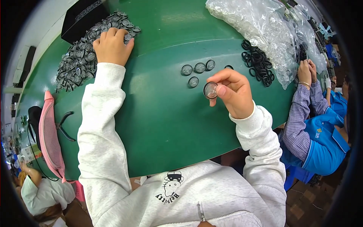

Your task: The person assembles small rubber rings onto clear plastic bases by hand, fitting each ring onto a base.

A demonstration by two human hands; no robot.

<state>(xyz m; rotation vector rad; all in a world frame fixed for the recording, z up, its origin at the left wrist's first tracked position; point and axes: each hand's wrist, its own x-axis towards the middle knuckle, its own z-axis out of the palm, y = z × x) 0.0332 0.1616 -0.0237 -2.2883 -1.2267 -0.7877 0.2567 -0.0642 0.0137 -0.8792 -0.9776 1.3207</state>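
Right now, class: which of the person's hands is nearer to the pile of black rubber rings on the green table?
Right. The right hand holds a round cap just beside the black rings; the left hand rests far across on the pile of caps.

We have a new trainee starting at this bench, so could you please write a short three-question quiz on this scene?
1. True or false: the right hand pinches a round clear-centred disc between thumb and fingers.
2. How many finished discs lie loose on the green table just left of that hand?
3. Where does the left hand rest? A: on the pile of round parts; B: on the black rings; C: on the bubble wrap.

Key: 1 true; 2 four; 3 A.
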